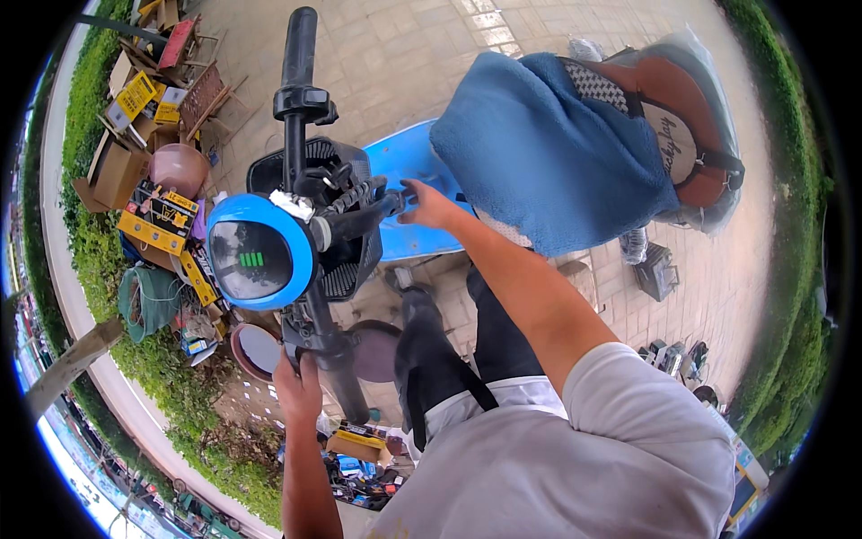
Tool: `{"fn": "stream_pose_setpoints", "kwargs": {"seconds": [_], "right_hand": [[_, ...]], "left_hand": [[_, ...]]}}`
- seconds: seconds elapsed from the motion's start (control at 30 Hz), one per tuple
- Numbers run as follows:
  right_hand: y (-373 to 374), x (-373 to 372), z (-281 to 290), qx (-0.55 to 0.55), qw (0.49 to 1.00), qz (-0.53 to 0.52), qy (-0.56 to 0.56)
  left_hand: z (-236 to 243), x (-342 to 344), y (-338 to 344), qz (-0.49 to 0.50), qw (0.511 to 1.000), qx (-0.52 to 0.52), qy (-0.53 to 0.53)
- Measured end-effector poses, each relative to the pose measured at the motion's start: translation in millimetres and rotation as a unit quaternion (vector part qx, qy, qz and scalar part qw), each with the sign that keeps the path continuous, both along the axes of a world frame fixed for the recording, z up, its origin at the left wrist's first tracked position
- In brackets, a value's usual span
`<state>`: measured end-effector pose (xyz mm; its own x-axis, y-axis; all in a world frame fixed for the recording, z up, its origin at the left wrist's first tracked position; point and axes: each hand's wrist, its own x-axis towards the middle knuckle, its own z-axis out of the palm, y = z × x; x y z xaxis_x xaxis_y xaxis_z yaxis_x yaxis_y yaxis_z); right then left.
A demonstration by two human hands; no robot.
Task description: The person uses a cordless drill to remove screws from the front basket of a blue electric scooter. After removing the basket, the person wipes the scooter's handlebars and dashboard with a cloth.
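Observation:
A blue electric scooter stands before me, its round display (256, 256) lit with green bars. My left hand (298, 386) is closed at the near side of the black handlebar (316, 323), by the switch housing; some fingertips are hidden behind it. Across the scooter, my right hand (429, 207) reaches to the end of the black steering stem (364, 218), thumb and forefinger apart. Whether they touch the stem's end I cannot tell. The far grip (299, 45) is free of any hand. A black basket (348, 269) sits behind the display.
A blue towel (548, 153) covers much of the seat, with a brown backrest (660, 81) under clear plastic. Cartons (160, 216), a pink basin (178, 169) and a green bag (148, 301) are piled at left along a hedge. A metal box (658, 272) stands on the paving at right.

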<state>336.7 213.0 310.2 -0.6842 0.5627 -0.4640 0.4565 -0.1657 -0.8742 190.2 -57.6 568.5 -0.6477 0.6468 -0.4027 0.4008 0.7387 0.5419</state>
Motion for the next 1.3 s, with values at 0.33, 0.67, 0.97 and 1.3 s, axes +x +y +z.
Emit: {"fn": "stream_pose_setpoints", "kwargs": {"seconds": [0.33,0.67,0.97,1.3], "right_hand": [[7,22,-232,0.008,0.923,-0.104,-0.369],[70,12,-296,-0.041,0.856,-0.171,-0.486],[70,-15,-294,-0.063,0.839,-0.158,-0.517],[-76,38,-227,0.138,0.941,-0.24,-0.193]], "left_hand": [[-11,-11,-36,0.004,1.0,0.021,0.01],[-9,-23,-39,-0.055,0.992,-0.104,0.053],[-6,-17,-46,-0.02,0.989,-0.133,0.055],[-10,-16,-80,-0.2,0.966,-0.018,0.163]]}}
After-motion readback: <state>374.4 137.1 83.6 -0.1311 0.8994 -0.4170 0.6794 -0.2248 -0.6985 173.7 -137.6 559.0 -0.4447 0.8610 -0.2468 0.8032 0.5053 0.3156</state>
